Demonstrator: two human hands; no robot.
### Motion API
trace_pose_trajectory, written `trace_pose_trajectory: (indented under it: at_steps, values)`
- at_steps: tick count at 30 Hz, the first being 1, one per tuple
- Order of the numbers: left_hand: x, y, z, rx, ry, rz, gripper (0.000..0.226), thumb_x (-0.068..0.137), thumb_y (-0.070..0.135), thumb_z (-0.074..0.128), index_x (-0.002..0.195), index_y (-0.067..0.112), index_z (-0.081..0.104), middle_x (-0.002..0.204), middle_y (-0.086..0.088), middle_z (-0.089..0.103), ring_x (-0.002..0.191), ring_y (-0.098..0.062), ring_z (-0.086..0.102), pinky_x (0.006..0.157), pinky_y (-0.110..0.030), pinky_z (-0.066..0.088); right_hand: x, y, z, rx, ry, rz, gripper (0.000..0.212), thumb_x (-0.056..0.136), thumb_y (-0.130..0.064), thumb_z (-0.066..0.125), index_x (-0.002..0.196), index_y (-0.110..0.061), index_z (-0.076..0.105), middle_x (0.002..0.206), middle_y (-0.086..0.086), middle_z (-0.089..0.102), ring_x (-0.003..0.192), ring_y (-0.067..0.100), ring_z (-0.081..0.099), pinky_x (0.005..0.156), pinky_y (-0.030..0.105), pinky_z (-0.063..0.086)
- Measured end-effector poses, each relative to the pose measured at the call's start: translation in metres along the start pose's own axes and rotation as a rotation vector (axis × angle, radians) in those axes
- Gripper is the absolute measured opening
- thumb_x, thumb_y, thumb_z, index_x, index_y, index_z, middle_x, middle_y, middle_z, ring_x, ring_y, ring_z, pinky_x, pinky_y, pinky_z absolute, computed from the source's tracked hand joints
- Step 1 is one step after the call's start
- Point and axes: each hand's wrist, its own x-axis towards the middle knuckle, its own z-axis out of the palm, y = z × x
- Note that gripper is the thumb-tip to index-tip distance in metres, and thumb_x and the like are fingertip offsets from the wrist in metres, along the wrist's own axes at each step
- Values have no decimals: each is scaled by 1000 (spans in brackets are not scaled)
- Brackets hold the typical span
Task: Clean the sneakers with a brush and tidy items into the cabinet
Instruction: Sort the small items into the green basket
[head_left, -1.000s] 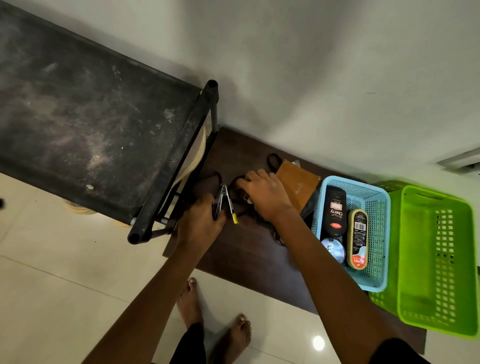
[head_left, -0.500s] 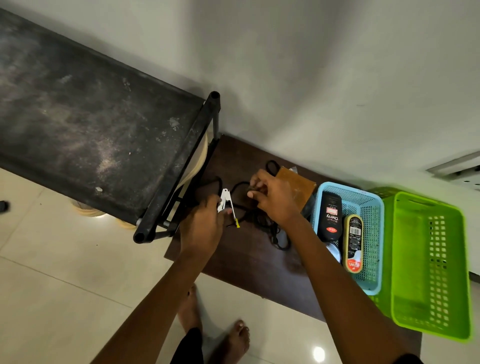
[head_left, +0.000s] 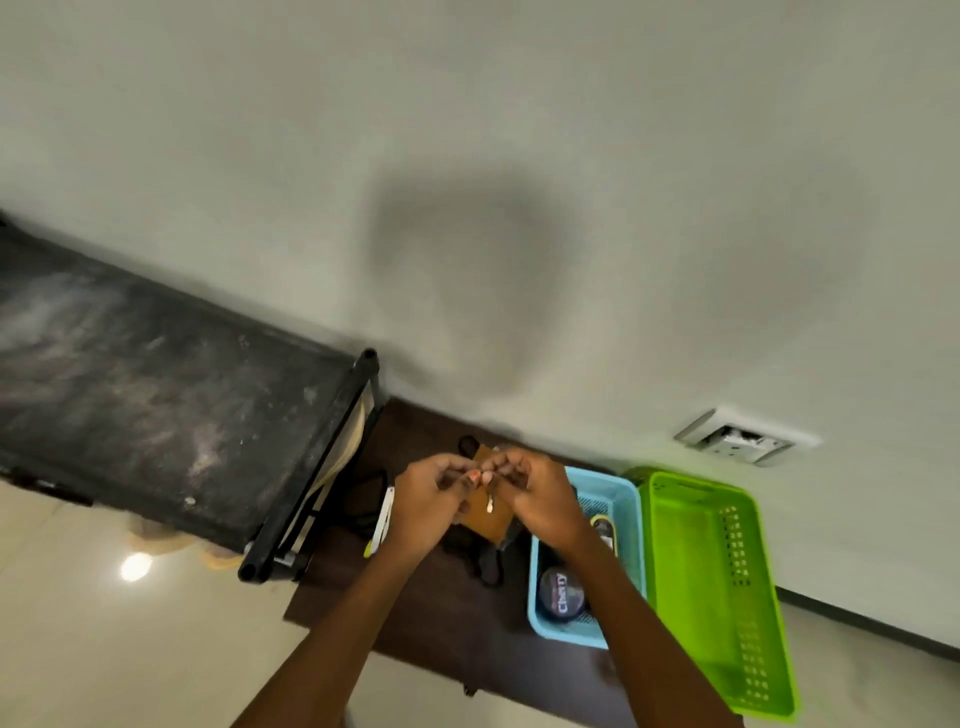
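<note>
You have no sneakers or brush in view, so cleaning can't be judged, and tidying looks unfinished. A metal tool (head_left: 383, 514) lies loose on the dark board (head_left: 441, 618). Your left hand (head_left: 428, 501) and right hand (head_left: 537, 496) pinch fingertips together on a small white-tipped item (head_left: 490, 506), too blurred to name. The blue basket (head_left: 613, 486) holds a tin (head_left: 562, 597) that seems to read "Cherry". The green basket (head_left: 691, 571) touches it.

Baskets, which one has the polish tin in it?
The light blue basket, left of the green basket; the round dark tin lies in its near end.
</note>
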Motion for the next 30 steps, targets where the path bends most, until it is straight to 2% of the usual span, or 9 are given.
trace_pose_trajectory:
  at_steps: [4,7,10,12,15,18,23,26,30]
  values:
    - [-12,58,10,0,-60,91,8,84,9,69,81,17,70,64,3,68,49,-5,59,45,-19,47,-20,-39,-43,26,83,9,22,83,-7,67,76,-27,63,71,-8,67,69,1,63,68,17,49]
    - [-24,108,17,10,-98,219,13,82,6,70,77,18,71,67,5,69,58,-5,63,52,-18,49,-36,-73,-80,98,164,6,12,83,-14,70,77,-23,66,75,-3,71,73,8,67,73,25,55]
    - [-34,155,25,60,-151,321,16,83,8,70,79,23,72,76,3,71,66,-17,66,55,-26,54,-52,-104,-115,135,271,-33,7,82,-21,72,77,-17,68,72,2,72,71,14,69,71,24,55]
    - [-40,185,32,163,-144,398,24,86,7,66,80,29,71,79,8,70,62,-13,64,55,-19,50,-63,-122,-139,112,315,-58,8,84,-18,69,78,-15,66,70,2,73,68,13,70,70,23,53]
    - [-46,231,37,356,14,655,27,88,8,62,89,35,67,94,15,67,74,-1,61,66,-8,45,-76,-144,-178,-14,423,-95,14,87,-11,62,77,-20,59,71,-1,73,63,-2,65,61,12,45]
    - [-52,294,41,501,127,992,28,84,15,57,108,26,65,107,10,65,97,-2,56,79,-14,48,-89,-171,-223,-86,551,-143,27,87,4,53,78,-21,56,71,-1,73,66,-3,67,59,8,44]
    - [-68,424,57,673,107,1371,68,75,8,67,139,14,44,143,-3,45,135,-13,35,109,-29,31,-109,-230,-299,-164,722,-243,23,83,-4,63,70,-22,63,68,-15,67,66,2,62,58,12,43]
    - [-84,493,71,768,161,1486,92,69,8,74,147,6,25,154,-8,25,143,-21,18,113,-33,17,-120,-262,-340,-185,807,-305,26,80,-8,68,66,-30,64,78,-20,67,77,5,61,64,16,47]
    - [-100,567,84,819,239,1574,116,64,21,81,149,7,5,157,-9,6,145,-27,3,115,-38,8,-141,-295,-391,-213,886,-377,26,80,-3,66,67,-25,67,71,-14,69,70,8,65,62,12,45]
